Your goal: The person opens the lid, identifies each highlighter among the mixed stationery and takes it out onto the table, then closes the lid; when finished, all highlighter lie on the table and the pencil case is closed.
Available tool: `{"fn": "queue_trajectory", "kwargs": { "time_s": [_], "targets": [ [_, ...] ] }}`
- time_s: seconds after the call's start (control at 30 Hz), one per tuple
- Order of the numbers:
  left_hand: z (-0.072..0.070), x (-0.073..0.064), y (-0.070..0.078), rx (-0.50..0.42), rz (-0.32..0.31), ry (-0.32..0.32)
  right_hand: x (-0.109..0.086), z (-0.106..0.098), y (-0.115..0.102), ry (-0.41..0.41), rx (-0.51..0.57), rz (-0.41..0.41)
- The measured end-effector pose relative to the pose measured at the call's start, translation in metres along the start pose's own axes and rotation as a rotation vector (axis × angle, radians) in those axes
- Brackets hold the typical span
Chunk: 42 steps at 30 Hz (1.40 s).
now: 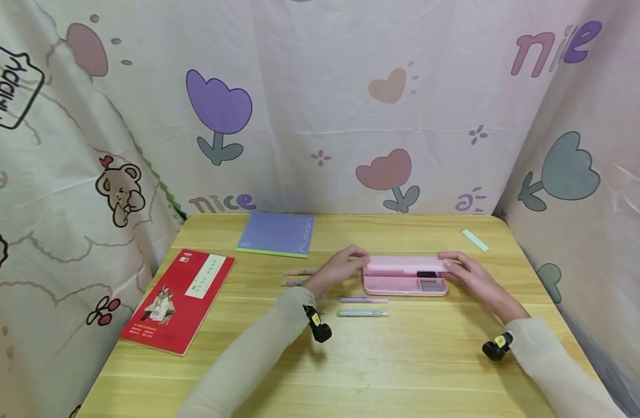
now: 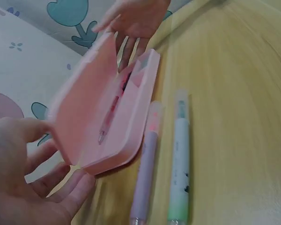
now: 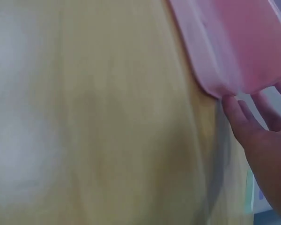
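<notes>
A pink pencil case (image 1: 398,292) lies on the table with its lid (image 2: 79,112) raised partway. My left hand (image 1: 341,270) holds the lid's left end, its lower fingers beside the case's corner. At the other end my right hand (image 1: 474,278) grips the lid's right corner, thumb in front and fingers behind. A clear-tipped pen (image 2: 110,117) lies inside along the back, and a grey block (image 1: 431,286) fills the small right compartment. Just in front of the case lie a purple pen (image 1: 363,300) and a white-and-green pen (image 1: 363,313).
Two more pens (image 1: 298,272) lie partly behind the left wrist. At the left is a red book (image 1: 179,302), and a blue notebook (image 1: 278,233) lies near the back edge. A pale strip (image 1: 475,240) lies back right. Patterned cloth (image 1: 309,116) hangs around the table.
</notes>
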<state>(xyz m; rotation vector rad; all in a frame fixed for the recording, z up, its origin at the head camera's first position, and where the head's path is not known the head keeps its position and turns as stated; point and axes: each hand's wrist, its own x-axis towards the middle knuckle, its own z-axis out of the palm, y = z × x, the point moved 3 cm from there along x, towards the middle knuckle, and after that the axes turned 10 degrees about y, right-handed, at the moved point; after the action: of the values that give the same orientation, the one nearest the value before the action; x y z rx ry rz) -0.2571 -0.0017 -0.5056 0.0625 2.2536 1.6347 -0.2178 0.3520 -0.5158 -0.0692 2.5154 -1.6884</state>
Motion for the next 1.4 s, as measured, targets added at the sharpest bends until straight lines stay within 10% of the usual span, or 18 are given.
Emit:
{"fn": "queue_trajectory", "kwargs": {
  "time_s": [0.13, 0.53, 1.4],
  "targets": [
    [0.001, -0.005, -0.002, 0.083, 0.05, -0.035, -0.004, 0.001, 0.004, 0.001, -0.181, -0.025],
    [0.009, -0.005, -0.005, 0.289, 0.276, -0.059, -0.006, 0.006, 0.01, -0.064, -0.163, -0.128],
    [0.012, -0.006, -0.003, 0.32, 0.272, -0.013, -0.003, 0.012, 0.003, -0.049, -0.25, -0.185]
  ]
}}
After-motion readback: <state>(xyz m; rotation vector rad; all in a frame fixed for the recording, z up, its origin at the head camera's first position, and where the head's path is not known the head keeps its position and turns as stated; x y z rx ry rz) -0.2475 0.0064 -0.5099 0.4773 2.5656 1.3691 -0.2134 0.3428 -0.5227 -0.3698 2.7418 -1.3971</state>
